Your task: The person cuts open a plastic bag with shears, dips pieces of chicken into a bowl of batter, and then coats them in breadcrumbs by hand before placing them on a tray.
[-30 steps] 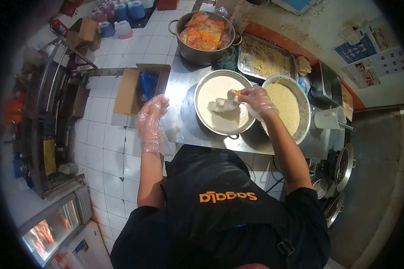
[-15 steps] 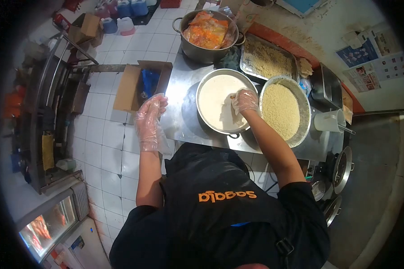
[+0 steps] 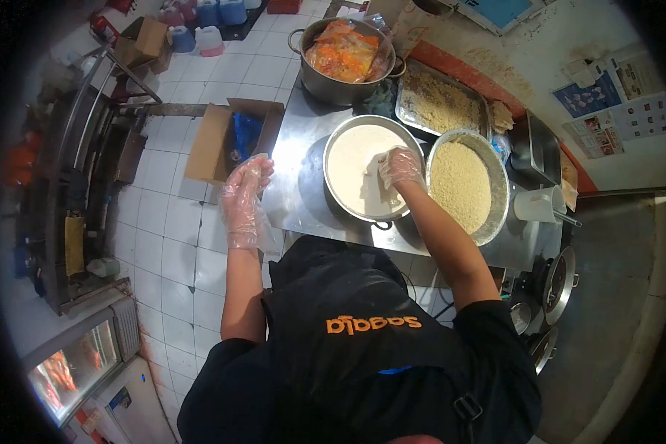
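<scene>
A round metal pot (image 3: 357, 166) of pale, creamy liquid stands on the steel table (image 3: 292, 196). Over the right part of this liquid is my right hand (image 3: 402, 167) in a clear plastic glove, its fingers curled down; what they hold, if anything, is hidden. To the right sits a metal basin of pale crumbs (image 3: 460, 185). My left hand (image 3: 246, 192), also gloved, is raised at the table's left edge, palm up with the fingers bent, and nothing shows in it. It is nearest to the open cardboard box (image 3: 213, 144), which has something blue inside.
Behind the pot are a large pot with filled plastic bags (image 3: 344, 55) and a tray of crumbs (image 3: 442, 100). At the right stand a white pitcher (image 3: 534, 205) and a dark metal container (image 3: 533, 152). Shelving (image 3: 74, 200) lines the left side.
My right hand has shifted very slightly left over the liquid. My left hand is nearly unchanged. The whole view has tilted a little.
</scene>
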{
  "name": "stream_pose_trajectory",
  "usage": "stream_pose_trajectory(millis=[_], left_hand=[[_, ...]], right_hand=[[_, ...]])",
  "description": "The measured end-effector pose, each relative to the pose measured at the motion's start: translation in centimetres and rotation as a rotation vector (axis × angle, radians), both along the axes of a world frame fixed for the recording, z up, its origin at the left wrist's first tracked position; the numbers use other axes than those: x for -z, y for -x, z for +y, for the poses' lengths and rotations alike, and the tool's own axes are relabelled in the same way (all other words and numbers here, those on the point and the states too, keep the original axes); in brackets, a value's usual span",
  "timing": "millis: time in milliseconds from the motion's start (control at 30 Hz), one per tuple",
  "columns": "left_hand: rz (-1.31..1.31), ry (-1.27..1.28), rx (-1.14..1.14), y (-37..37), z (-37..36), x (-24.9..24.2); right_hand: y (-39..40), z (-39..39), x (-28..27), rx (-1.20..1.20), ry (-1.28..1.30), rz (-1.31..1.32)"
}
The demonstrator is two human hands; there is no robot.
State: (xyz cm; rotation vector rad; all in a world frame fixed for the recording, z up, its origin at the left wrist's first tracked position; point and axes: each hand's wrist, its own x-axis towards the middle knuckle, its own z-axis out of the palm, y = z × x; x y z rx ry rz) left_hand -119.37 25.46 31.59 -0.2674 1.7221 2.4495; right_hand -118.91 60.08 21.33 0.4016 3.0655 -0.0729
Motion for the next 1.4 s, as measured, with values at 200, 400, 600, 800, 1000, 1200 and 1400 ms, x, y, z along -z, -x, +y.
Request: stream_pose_trajectory(millis=[200,400,600,800,1000,1200,1400], left_hand=[[0.027,0.008,-0.008,-0.2,-0.4,0.1],[0.003,-0.032,0.008,-0.3,-1.1,1.0],[-0.004,-0.011,0.022,0.0,-0.2,0.5],[0.011,-0.03,0.021,0.2,0.1,0.1],[0.019,-0.021,-0.013,-0.1,-0.2,0.4],[0.007,0.005,0.013,-0.4,-0.4,0.7],[0.018,-0.003,0.012,-0.8,0.3,1.0]], right_hand=[[-0.1,0.3,-2.4,0.051,0.167,0.046],[-1.4,-0.9,-11.5,0.059,0.49,0.058],[-2.3,-1.8,-21.1,-0.039,0.604,0.246],[-3.5,-1.2,-26.7,-0.242,0.325,0.595],[-3.3,-2.9,-14.7,-0.114,0.536,0.474],[-3.5,-2.8,-11.6,-0.001,0.564,0.385],[-4.3,-2.6,-10.2,-0.056,0.371,0.542]])
